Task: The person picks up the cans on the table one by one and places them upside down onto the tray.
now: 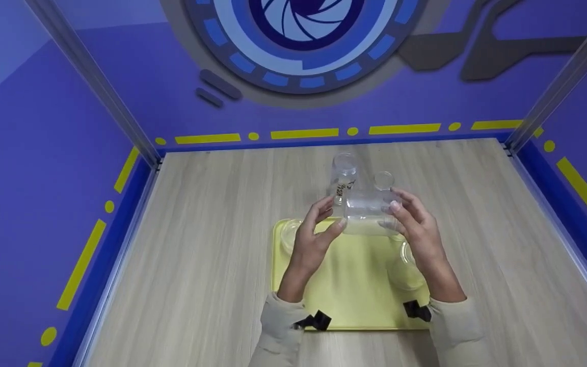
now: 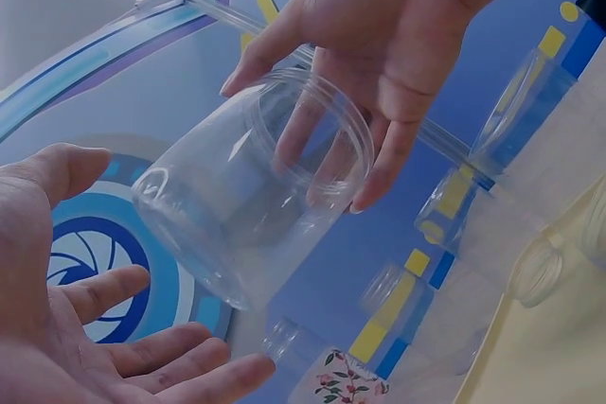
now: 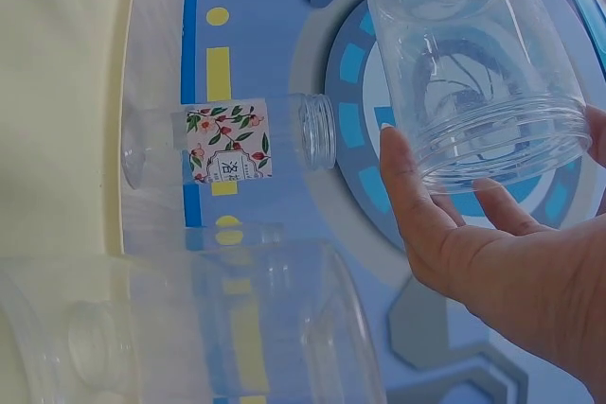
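Above the far edge of the yellow tray (image 1: 344,285), the right-hand grip (image 1: 422,232) holds the clear plastic jar (image 1: 367,210) sideways by its threaded neck (image 3: 502,144), presumably freeing the base (image 2: 189,248); the left-hand grip (image 1: 312,239) stands wide beside it.

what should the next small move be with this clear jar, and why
I'd probably tip the held jar base-down over the yellow tray: it lies sideways, its threaded mouth end gripped by the right hand, while the left hand is open beside its base and could steady it. The tray's middle is bare, so there seems room.
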The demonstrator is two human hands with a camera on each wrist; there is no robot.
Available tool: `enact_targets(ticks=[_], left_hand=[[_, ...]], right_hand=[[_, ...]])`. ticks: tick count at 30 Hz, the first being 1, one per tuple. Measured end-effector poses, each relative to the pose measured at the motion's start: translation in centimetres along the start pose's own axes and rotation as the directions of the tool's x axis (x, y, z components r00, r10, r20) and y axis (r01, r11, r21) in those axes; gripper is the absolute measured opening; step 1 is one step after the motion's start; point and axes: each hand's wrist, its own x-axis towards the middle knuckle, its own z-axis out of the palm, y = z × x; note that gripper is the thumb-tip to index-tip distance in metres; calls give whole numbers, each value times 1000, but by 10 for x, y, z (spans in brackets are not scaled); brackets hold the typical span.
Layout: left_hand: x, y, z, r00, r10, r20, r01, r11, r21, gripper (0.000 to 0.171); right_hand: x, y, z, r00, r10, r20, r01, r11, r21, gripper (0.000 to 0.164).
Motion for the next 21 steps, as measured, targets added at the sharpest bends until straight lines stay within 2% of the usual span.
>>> enact_targets(ticks=[9,21], left_hand=[[0,3,6,1000,-4,-9,4,1000,20,67],[3,3,6,1000,20,-18,-20,1000,20,70]], right_hand=[[-2,0,3,999,17,32,-17,1000,-11,48],[-3,1,8,999,11,41,-10,1000,-23,47]])
